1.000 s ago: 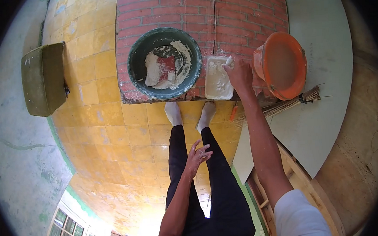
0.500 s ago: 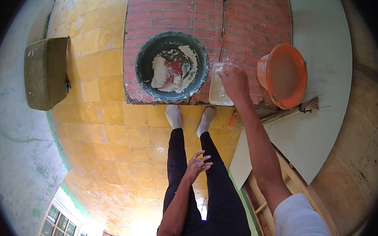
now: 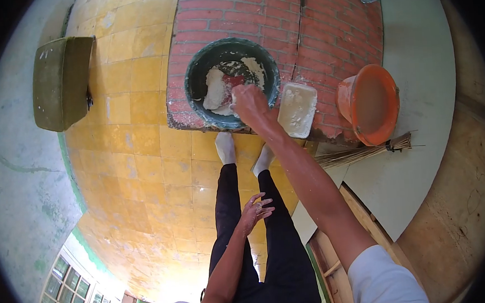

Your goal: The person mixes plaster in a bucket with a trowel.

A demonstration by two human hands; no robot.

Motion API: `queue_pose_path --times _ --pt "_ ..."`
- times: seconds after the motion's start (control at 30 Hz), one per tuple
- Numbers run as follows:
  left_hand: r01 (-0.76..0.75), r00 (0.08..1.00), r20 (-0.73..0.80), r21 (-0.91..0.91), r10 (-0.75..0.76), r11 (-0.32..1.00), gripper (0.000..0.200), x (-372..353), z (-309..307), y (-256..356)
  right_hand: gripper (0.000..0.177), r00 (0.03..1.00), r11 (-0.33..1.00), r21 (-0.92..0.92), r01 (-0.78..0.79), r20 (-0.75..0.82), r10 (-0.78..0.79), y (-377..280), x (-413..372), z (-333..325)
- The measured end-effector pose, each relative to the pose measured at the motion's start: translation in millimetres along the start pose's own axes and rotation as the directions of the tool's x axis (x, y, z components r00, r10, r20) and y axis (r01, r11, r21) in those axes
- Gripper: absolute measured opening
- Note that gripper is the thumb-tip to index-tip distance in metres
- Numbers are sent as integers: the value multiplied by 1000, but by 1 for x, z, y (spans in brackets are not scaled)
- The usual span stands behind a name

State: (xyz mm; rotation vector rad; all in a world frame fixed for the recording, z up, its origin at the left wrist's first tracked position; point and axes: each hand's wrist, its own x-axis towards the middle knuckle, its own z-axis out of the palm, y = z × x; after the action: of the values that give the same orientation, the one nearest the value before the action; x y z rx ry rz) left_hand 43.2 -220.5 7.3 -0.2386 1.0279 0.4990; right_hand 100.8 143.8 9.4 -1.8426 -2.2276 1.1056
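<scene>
Fingers [image 3: 239,94] of the right hand [image 3: 249,104] curl down over the near rim of the green basin [image 3: 198,71], tips inside at the white paste [image 3: 215,89]. Can't tell if they pinch anything, since the back of the hand hides them. Left hand [image 3: 254,208] hangs at thigh level over the black trousers [image 3: 284,243], its fingers [image 3: 263,196] spread and loose, holding nothing.

The basin sits on the red brick ledge [image 3: 335,29] near its front edge, with the paste piled on its left side and a red tool [image 3: 235,81] partly buried in it. A white rectangular tray [image 3: 297,109] of paste sits just beside the basin, right of the hand and not touching it. An orange bucket [image 3: 370,103] is tilted on its side further right. A straw broom [image 3: 364,151] lies below the bucket. An olive box [image 3: 60,82] sits on the yellow tile floor [image 3: 144,174], well apart on the left. Feet in white socks [image 3: 225,147] stand at the foot of the ledge.
</scene>
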Motion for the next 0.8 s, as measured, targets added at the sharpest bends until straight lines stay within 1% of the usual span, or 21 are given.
queue_pose_path --times 0.03,0.07,0.1,0.17,0.2,0.27,0.3,0.37,0.4,0.43,0.47,0.5,0.53,0.57,0.6,0.67,0.8 --pt "-3 1000 -4 -5 3 1000 52 -1 0 1 23 1000 999 -34 -6 -18 6 1 1 -3" --pt "-1 1000 2 -4 1 1000 52 0 -1 0 18 1000 1000 31 2 -1 -2 2 -1 -9" --pt "3 1000 9 -2 -3 1000 52 0 -2 -1 18 1000 1000 29 4 1 -4 3 1 -5" --pt "0 1000 15 11 -1 1000 53 2 -3 -3 13 990 992 49 113 75 -116 6 5 6" --pt "-2 1000 18 25 1 1000 55 2 -4 -4 13 990 992 49 113 77 -117 9 6 12" --pt "-6 1000 19 27 5 1000 55 4 -5 -4 15 939 952 -133 276 250 -237 9 6 18" --pt "-9 1000 22 31 8 999 55 4 -6 -4 15 938 952 -131 277 250 -239 7 6 19" --pt "-9 1000 23 24 9 1000 55 3 -7 -5 17 970 959 -181 216 151 -190 7 2 20" --pt "-10 1000 25 16 10 1000 56 4 -7 -5 17 970 959 -183 216 151 -190 8 1 22" --pt "-9 1000 24 16 9 1000 56 4 -7 -5 17 940 922 -188 339 102 -325 9 -2 23" --pt "-7 1000 26 26 7 1000 56 5 -7 -5 17 891 869 -200 453 53 -452 13 -4 29" --pt "-6 1000 29 38 5 999 57 5 -7 -5 17 892 870 -200 450 53 -449 17 -5 34" --pt "-6 1000 28 38 4 999 57 5 -6 -5 15 888 868 -188 460 88 -451 20 -6 40" --pt "-6 1000 24 29 5 1000 57 4 -7 -3 13 883 865 -176 469 122 -454 16 -6 37" --pt "-6 1000 21 19 5 1000 57 3 -6 -3 13 883 865 -176 469 122 -454 15 -4 31" --pt "-4 1000 26 22 4 1000 58 4 -6 -3 14 911 868 -284 408 193 -365 21 -4 16" --pt "7 1000 24 29 -8 1000 58 7 -2 -3 13 924 899 -251 358 231 -303 23 -11 20"
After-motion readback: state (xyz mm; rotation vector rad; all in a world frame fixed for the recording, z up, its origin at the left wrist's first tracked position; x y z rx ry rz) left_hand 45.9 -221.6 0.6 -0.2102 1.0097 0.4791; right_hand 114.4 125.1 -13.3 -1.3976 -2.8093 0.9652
